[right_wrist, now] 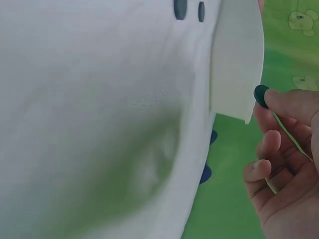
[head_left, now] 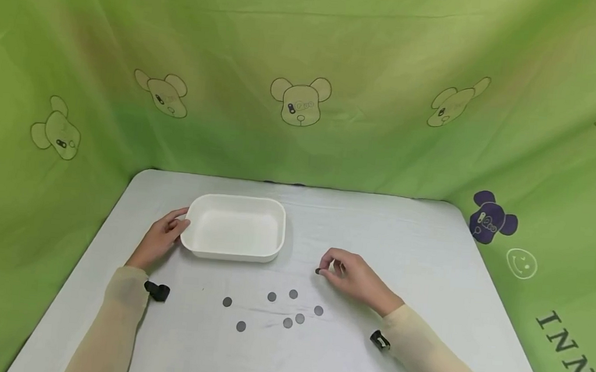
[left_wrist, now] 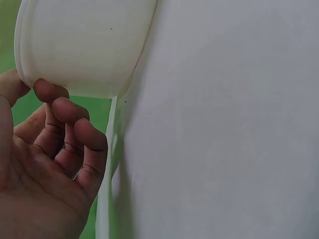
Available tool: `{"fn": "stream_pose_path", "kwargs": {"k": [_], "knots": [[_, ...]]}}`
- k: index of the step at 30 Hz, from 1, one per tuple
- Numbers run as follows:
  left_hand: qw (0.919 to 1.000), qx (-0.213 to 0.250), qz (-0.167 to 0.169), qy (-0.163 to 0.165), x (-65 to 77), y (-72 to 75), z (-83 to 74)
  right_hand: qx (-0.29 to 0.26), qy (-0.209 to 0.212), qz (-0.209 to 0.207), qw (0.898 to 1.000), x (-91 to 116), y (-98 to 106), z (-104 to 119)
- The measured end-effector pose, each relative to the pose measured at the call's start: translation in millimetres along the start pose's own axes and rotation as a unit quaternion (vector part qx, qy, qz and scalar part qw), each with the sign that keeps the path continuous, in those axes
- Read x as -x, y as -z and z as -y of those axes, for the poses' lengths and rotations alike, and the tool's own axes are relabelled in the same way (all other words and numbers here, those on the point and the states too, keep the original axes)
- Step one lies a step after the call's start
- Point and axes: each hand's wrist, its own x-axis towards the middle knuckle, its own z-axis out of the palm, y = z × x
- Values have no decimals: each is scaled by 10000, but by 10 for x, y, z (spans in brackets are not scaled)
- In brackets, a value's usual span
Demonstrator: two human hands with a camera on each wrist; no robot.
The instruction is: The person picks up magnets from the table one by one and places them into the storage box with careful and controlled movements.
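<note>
At the left end of a white plastic tub, my left hand holds the rim between thumb and fingers. The left wrist view has the tub's outer wall close up, with the fingertips at its rim. To the tub's right, my right hand is above the table and pinches a small dark round disc between thumb and index finger. The right wrist view gives this disc a dark green tint; the other fingers are loosely bent. Several similar grey discs lie flat on the table in front of the tub.
A white cloth covers the table. Green curtains with bear-head prints stand close behind it and at both sides. Each wrist carries a small black device, such as the one on the left sleeve.
</note>
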Motion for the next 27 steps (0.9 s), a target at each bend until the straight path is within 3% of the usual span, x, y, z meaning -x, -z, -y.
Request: {"fn": "stream_pose_path", "kwargs": {"k": [6, 14, 27], "knots": [[10000, 18, 51, -53, -24, -6, -12, -139, 47, -142, 9998, -168, 11, -1], [9998, -164, -16, -79, -16, 3, 23, -164, -77, -20, 9998, -407, -35, 68], [9999, -157, -53, -11, -13, -32, 19, -256, 132, -3, 9996, -733, -85, 148]]}}
